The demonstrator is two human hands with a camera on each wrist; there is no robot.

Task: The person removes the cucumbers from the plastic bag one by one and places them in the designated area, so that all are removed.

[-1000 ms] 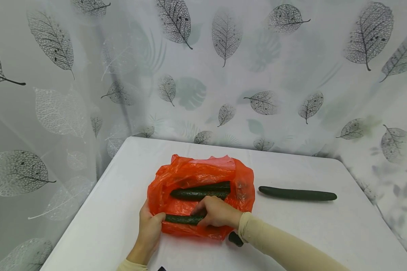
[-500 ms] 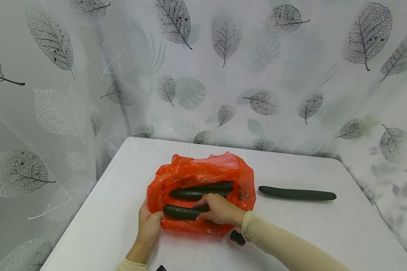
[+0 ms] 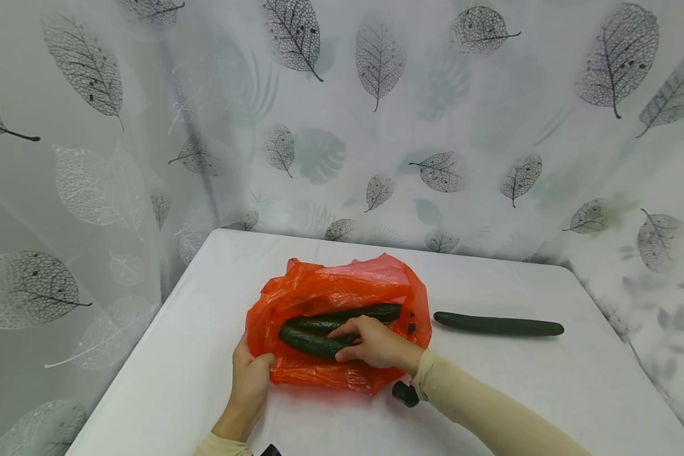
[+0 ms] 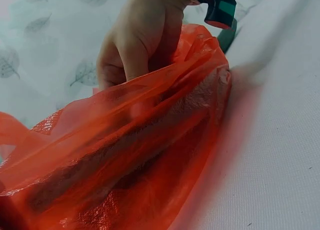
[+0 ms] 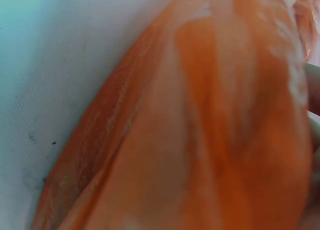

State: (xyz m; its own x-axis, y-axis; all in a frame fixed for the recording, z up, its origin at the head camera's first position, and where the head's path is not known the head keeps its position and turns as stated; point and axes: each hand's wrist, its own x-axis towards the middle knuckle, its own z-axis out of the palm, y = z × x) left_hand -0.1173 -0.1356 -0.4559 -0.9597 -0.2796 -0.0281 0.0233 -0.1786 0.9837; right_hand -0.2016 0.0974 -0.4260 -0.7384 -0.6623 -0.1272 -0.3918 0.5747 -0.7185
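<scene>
A red plastic bag [image 3: 325, 378] lies on the white table with its mouth open toward me. My left hand [image 3: 252, 382] grips the bag's left edge, thumb on top. Inside the mouth my right hand [image 3: 379, 345] holds a dark green cucumber [image 3: 313, 344] between thumb and fingers; its right part is hidden under the hand. Just behind it more cucumber [image 3: 376, 311] shows in the bag, partly covered. In the left wrist view the right hand [image 4: 142, 37] reaches down behind the red film [image 4: 130, 140]. Blurred bag plastic [image 5: 200, 120] fills most of the right wrist view.
Another cucumber [image 3: 498, 325] lies on the table to the right of the bag. A small black device [image 3: 405, 394] sits at the right wrist. Leaf-patterned sheeting [image 3: 376, 126] hangs behind the white table [image 3: 490, 392].
The held cucumber has moved away from the left thumb, deeper into the bag, up against the others. My right hand has shifted right and farther back; my left hand keeps its place.
</scene>
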